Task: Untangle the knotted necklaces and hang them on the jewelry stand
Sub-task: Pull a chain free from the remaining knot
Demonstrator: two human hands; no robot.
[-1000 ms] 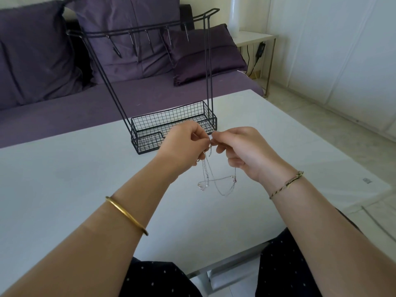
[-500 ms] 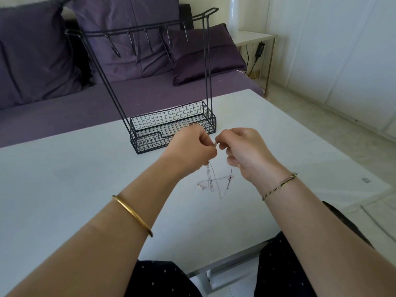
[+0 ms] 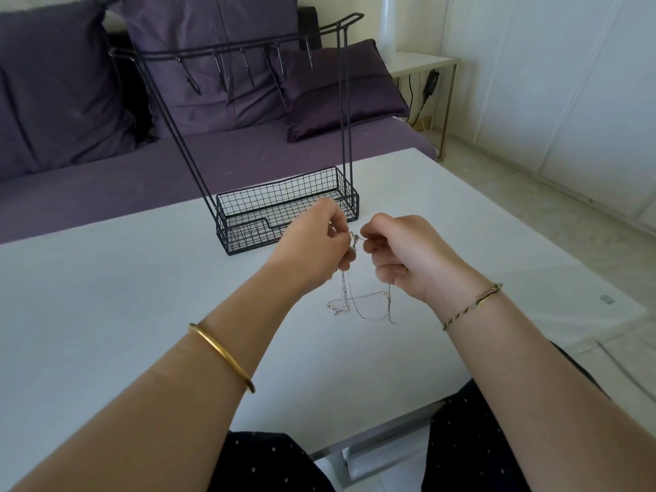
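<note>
**Tangled chains held between two hands above the table**

The knotted necklaces [image 3: 357,304] are thin silver chains, held in the air just above the white table [image 3: 106,296], in front of the jewelry stand [image 3: 248,236]. Their top end is bunched into a small tangle between the two hands. From there the strands hang down and cross each other in loose loops, with the lowest loops close to the tabletop (whether they touch it cannot be told).

The left hand [image 3: 316,243] has its fingers curled and pinches the chains at the left side of the tangle. The right hand [image 3: 408,257] is also curled and pinches the tangle from the right with thumb and forefinger. One strand drops from under its lower fingers. The two hands sit near each other, with only the tangle between them.

The left forearm wears a plain gold bangle [image 3: 222,355], and the right wrist a thin braided bracelet [image 3: 472,305].

Just beyond the hands the stand rests on the table. It is black wire, with a mesh basket at its base, tall posts and a top bar with a row of hooks [image 3: 248,71]. No chain hangs on the hooks. Behind the table is a purple sofa [image 3: 106,193] with cushions [image 3: 340,90], and a small side table [image 3: 422,63] stands at its right end.
</note>
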